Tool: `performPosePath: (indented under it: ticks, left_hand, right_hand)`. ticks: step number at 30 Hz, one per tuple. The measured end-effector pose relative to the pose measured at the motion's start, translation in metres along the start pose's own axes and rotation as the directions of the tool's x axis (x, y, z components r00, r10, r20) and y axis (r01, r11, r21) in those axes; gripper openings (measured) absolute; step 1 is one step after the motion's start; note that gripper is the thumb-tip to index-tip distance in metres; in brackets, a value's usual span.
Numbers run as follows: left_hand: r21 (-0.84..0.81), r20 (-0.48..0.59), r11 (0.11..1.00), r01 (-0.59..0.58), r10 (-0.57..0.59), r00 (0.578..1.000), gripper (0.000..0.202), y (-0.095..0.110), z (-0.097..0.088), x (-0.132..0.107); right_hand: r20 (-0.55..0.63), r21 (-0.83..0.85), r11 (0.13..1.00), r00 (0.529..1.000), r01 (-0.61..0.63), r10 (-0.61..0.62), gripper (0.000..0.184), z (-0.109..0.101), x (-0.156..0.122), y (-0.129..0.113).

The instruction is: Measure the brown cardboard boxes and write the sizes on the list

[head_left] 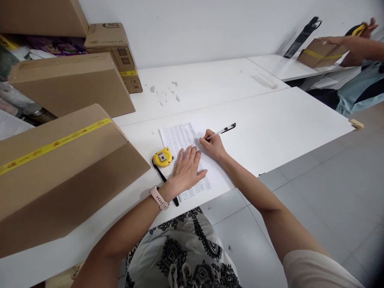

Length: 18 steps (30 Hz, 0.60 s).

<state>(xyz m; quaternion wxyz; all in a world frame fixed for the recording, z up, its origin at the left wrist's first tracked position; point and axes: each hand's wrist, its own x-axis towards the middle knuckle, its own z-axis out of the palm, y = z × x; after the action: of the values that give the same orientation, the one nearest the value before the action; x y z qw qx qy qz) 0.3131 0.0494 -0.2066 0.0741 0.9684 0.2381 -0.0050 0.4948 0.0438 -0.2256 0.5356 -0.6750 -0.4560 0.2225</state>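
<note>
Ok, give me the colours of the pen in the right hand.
The pen is white with black parts, seen best in the head view.

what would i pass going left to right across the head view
big taped cardboard box, yellow tape measure, left hand on printed sheets, right hand with pen, dark bottle, co-worker's yellow-and-black object

bright, diffuse light covers the white table (264, 126), small print on the paper (179, 138) blurs, and the right corners darken.
</note>
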Motion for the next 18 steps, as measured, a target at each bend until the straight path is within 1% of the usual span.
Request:
performPosePath:
  ticks: [9,18]
  left_hand:
    - [0.005,0.005,1.0,0.004,-0.004,1.0,0.074,0.0005,-0.0002,0.0002]
    - [0.0,0.007,1.0,0.003,-0.003,1.0,0.075,0.0002,-0.0004,0.0002]
  right_hand:
    - [-0.017,-0.01,1.0,1.0,0.02,-0.02,0.023,0.0,0.001,0.0012]
    - [0.006,0.0,1.0,1.0,0.019,-0.019,0.022,-0.0003,0.0011,0.0023]
